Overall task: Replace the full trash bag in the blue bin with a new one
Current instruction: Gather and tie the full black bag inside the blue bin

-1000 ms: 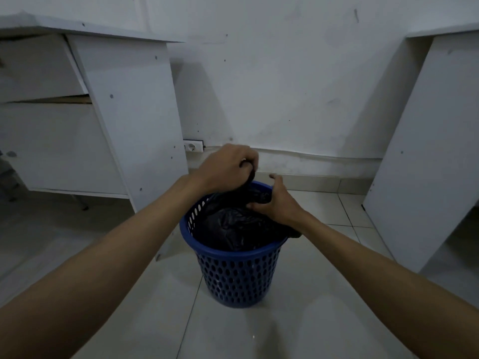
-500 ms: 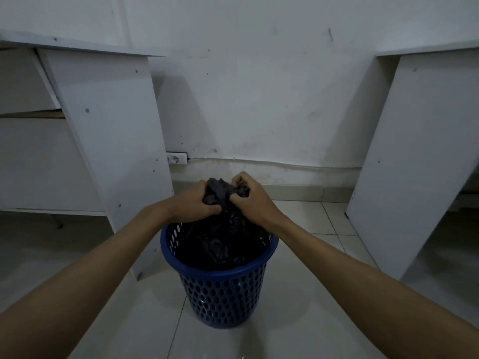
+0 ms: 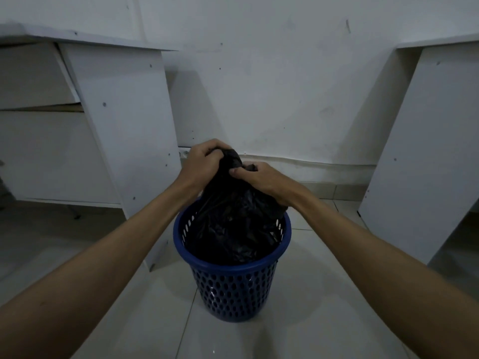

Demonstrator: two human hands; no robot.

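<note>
**Bag neck gathered above the bin**

Blue bin (image 3: 233, 278) stands on tiled floor (image 3: 77, 255) between 2 white desks, left desk (image 3: 121, 120) just beside it, right desk (image 3: 425, 141) well apart. Wall socket (image 3: 183, 153) shows behind the left hand. Left hand (image 3: 204, 164) and right hand (image 3: 261, 178) both grip the bunched top of the black trash bag (image 3: 233, 224), fingers curled tight. Bag body sits inside the bin. Versus 0.5 s ago, the gathered neck stands higher above the rim.
</note>
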